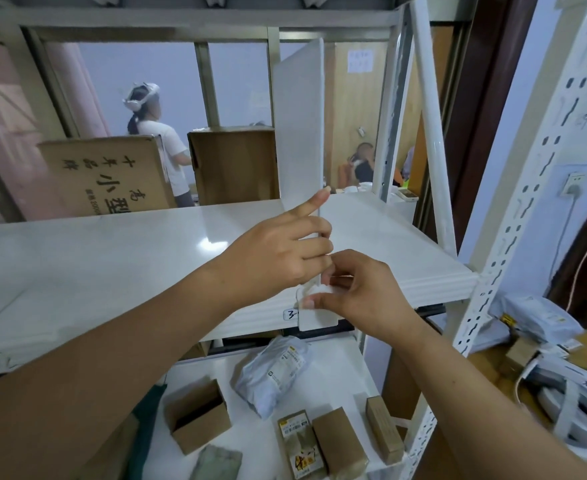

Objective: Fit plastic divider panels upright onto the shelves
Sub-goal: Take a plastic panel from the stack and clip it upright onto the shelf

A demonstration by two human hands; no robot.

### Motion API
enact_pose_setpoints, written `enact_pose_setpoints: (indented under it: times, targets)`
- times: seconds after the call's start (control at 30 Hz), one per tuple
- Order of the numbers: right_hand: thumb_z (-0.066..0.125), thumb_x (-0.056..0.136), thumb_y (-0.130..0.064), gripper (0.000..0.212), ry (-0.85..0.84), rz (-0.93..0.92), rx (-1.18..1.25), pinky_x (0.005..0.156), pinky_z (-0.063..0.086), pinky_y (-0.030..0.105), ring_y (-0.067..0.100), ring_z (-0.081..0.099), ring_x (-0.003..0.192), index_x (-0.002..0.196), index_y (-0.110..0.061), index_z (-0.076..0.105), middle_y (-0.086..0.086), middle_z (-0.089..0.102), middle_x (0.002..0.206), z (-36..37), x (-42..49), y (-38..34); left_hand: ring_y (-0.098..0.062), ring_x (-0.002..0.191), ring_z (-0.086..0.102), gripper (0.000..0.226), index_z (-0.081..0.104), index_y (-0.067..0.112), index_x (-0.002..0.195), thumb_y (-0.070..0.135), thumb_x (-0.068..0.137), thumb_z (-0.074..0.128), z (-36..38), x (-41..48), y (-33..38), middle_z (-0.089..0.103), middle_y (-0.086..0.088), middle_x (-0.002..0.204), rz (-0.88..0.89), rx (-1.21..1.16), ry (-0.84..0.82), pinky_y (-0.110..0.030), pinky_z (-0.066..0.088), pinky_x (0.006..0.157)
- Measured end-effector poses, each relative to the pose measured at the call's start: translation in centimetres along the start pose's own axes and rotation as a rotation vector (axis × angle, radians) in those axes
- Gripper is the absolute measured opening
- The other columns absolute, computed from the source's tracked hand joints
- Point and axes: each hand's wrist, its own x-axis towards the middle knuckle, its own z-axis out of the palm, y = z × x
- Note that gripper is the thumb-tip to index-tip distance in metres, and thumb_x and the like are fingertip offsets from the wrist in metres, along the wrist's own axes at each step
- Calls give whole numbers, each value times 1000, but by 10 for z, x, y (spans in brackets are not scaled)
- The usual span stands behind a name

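A white plastic divider panel [299,133] stands upright on the white shelf [112,258], running from the back toward the front edge. My left hand [278,251] grips the panel's near edge, index finger stretched up along it. My right hand [358,292] pinches the panel's front clip tab [314,318], which hangs over the shelf's front lip beside a small handwritten label [289,314].
Two cardboard boxes [112,174] stand behind the shelf. The lower shelf [351,372] holds small cartons and a grey parcel bag [273,372]. A perforated white upright [514,216] rises at right, with more parcels [541,323] beyond it. A person stands in the background.
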Motion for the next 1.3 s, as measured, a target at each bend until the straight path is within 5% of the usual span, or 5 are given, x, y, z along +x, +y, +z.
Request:
enact_pose_setpoints:
  times: [0.23, 0.4, 0.57, 0.73, 1.3]
  targets:
    - [86, 82, -30, 18, 43, -189, -234, 84, 59, 39, 11, 67, 87, 84, -21, 71, -8, 67, 92, -14, -8, -15, -34, 130, 62, 17, 79, 6, 109, 2, 106, 63, -11, -20, 28, 73, -15, 121, -94, -49, -94, -53, 42, 120]
    - [83, 85, -35, 31, 30, -376, -151, 68, 59, 34, 13, 63, 74, 68, -21, 62, -8, 58, 77, -24, -9, -52, -30, 113, 68, 24, 78, 12, 118, 6, 100, 64, -42, -39, 42, 75, -9, 119, -425, 18, -31, -45, 56, 97]
    - [74, 93, -37, 11, -206, -466, 18, 80, 61, 25, 7, 67, 95, 97, -26, 76, -14, 68, 96, 6, 0, -88, -27, 109, 68, 22, 78, 12, 116, 13, 95, 70, -79, -61, 46, 75, -4, 118, -712, 125, -73, -41, 53, 93]
    - [73, 95, -38, 20, -320, -523, -26, 92, 60, 28, 5, 64, 102, 114, -32, 75, -16, 71, 115, 57, 8, -114, -22, 110, 65, 21, 77, 14, 119, 13, 98, 72, -123, -98, 62, 75, -3, 117, -916, 317, -114, -39, 52, 94]
    - [71, 96, -29, 33, -579, -759, 63, 103, 51, 36, 12, 59, 116, 129, -28, 69, -10, 66, 129, 262, -57, -265, -20, 110, 65, 31, 77, 20, 120, 17, 90, 81, -321, -262, 110, 75, 3, 117, -1308, 578, -291, -41, 55, 94]
